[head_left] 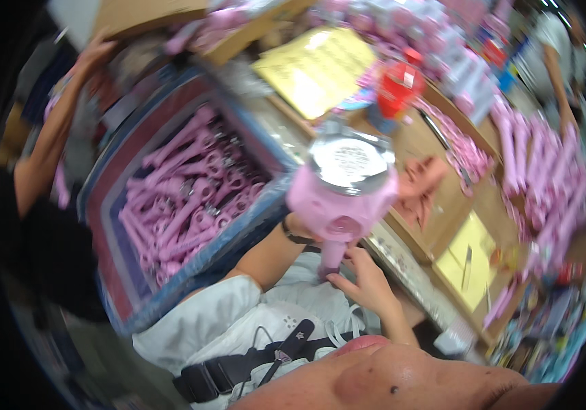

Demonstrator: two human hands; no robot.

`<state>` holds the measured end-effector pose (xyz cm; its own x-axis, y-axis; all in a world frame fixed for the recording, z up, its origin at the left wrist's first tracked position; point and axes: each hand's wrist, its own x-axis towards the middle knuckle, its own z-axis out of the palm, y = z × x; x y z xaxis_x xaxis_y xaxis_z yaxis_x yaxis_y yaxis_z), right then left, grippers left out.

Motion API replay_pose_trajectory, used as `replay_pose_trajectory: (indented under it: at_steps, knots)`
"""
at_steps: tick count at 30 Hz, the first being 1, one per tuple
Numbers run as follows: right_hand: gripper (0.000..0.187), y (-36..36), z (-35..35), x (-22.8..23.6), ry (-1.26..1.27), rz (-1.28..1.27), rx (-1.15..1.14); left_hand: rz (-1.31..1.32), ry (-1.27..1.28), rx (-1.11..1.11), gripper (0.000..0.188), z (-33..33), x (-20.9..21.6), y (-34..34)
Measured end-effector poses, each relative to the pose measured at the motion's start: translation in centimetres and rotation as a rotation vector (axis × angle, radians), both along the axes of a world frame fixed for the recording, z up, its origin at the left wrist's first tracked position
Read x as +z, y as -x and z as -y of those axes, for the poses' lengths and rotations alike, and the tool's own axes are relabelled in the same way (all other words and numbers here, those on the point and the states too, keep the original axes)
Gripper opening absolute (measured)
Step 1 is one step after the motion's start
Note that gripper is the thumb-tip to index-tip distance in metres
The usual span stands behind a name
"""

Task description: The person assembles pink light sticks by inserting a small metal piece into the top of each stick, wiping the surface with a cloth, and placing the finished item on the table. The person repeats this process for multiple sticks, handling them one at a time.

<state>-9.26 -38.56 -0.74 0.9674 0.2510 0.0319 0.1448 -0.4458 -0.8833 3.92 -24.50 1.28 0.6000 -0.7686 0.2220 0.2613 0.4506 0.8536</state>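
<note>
The pink plastic wand with a broad, silver-faced head (349,179) is central, seemingly already joined up. The right hand (369,279) grips its handle's lower end; the left hand's (296,224) hold is hidden. At nine o'clock, pink ring-ended plastic handles (187,205) look headless.

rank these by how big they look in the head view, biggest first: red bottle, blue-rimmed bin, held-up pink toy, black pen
1. blue-rimmed bin
2. held-up pink toy, perhaps enlarged by being nearer the camera
3. red bottle
4. black pen
</note>
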Motion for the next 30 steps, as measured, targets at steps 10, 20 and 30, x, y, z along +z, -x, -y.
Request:
replay_pose_trajectory:
  at_steps: [10,20,30]
  knots:
    - [0.024,4.0,11.2,3.6,0.182,-0.053,-0.263,-0.089,-0.062,-0.108,0.053,0.9,-1.7,-1.2]
    - [0.089,3.5,29.1,1.4,0.161,0.586,-1.571,-0.106,-0.043,-0.151,0.058,0.1,-4.2,-1.2]
    - [0.090,-1.7,25.1,0.9,0.072,0.294,-1.201,-0.136,-0.187,-0.059,0.075,0.4,-5.9,-1.4]
